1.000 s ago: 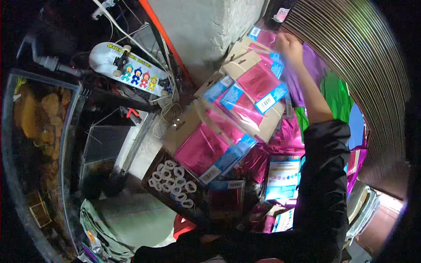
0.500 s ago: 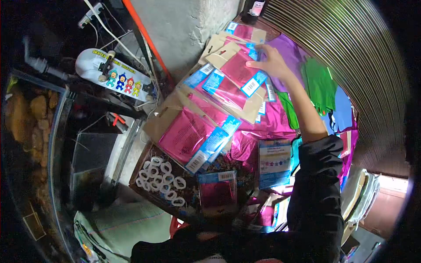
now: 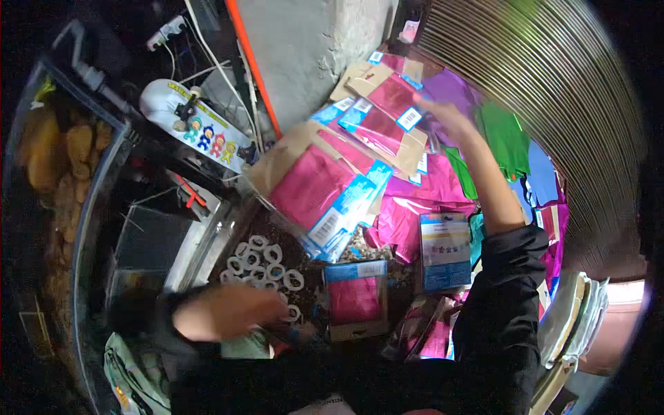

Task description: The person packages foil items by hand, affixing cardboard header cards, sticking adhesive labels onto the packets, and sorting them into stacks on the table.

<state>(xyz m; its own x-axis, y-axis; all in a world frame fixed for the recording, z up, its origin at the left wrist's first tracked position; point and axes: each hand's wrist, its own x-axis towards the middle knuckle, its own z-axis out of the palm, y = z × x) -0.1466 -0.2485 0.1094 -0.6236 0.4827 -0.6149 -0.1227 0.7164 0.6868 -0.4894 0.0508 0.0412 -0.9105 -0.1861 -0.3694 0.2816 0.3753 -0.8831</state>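
Note:
My right hand (image 3: 446,117) is at the right edge of the top packet (image 3: 394,97) on a pile of clear packets with pink foil film, blue labels and brown card backs. Its fingers are blurred, and I cannot tell whether they grip the packet. My left hand (image 3: 228,312), smeared by motion, is low at the left, beside white rings (image 3: 274,254) lying on the dark tabletop. A larger pink packet (image 3: 311,187) slants across the table's left side. Close to me lies a smaller pink packet (image 3: 354,299), with a blue-labelled packet (image 3: 444,252) to its right.
Loose pink foil (image 3: 401,225) lies mid-table. Purple cloth (image 3: 449,93) and green cloth (image 3: 503,142) are at the back right, by a corrugated shutter (image 3: 546,90). Left of the table are a skateboard deck (image 3: 197,124), cables and an orange pole (image 3: 252,66).
My left hand has come into view at lower left, near the rings. My right hand has shifted slightly right and down at the pile's edge. The whole view has tilted a little.

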